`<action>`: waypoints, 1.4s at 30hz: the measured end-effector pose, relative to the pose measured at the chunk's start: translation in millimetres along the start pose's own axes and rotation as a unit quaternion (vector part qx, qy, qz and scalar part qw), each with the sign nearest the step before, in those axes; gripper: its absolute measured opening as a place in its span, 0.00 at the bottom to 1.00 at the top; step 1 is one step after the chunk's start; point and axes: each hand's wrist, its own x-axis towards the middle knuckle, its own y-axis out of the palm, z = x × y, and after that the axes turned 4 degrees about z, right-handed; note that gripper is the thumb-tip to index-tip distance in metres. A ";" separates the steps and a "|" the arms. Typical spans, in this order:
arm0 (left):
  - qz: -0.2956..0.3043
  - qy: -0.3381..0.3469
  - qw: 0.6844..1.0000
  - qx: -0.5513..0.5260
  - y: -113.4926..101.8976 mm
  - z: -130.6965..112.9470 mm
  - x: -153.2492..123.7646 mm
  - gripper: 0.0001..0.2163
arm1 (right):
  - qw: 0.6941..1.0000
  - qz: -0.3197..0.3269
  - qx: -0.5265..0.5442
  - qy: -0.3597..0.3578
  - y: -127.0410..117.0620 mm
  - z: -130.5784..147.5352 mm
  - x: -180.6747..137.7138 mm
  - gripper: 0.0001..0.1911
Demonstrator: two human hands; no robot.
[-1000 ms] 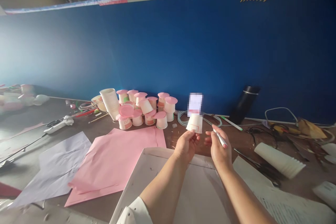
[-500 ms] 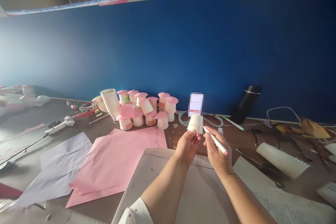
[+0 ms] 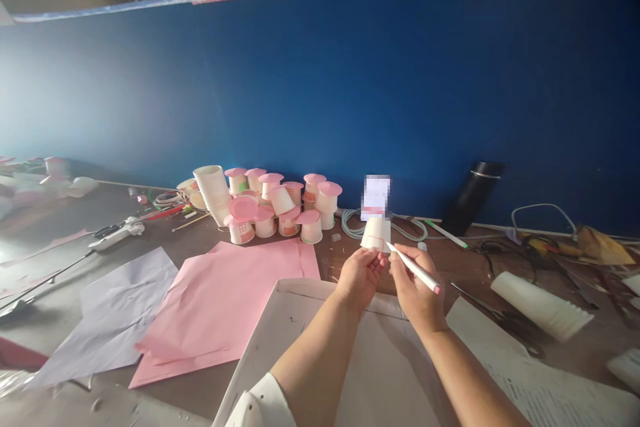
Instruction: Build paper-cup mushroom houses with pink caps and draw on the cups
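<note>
My left hand (image 3: 361, 273) is pinching an upturned paper cup (image 3: 376, 233) above the table (image 3: 450, 267) | my right hand (image 3: 413, 280) is gripping a white pen (image 3: 414, 268), its tip touching the cup | 1 stack of cups (image 3: 213, 192) is standing behind pink paper (image 3: 230, 300).

A white sleeve (image 3: 260, 407) with small dark dots ends well behind the left hand (image 3: 361, 273).
</note>
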 end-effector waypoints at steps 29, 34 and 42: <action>0.007 -0.001 1.000 0.006 -0.3 0.9 1.3 0.03 | 0.995 -0.008 -0.064 -0.077 0.5 1.0 2.9 0.17; 0.001 -0.004 1.000 0.011 0.7 0.0 0.7 0.05 | 0.995 -0.004 -0.061 -0.079 1.2 -1.4 3.4 0.16; 0.003 -0.008 1.000 0.015 1.0 -0.1 0.4 0.04 | 0.993 -0.005 -0.071 -0.093 0.5 -1.4 3.7 0.16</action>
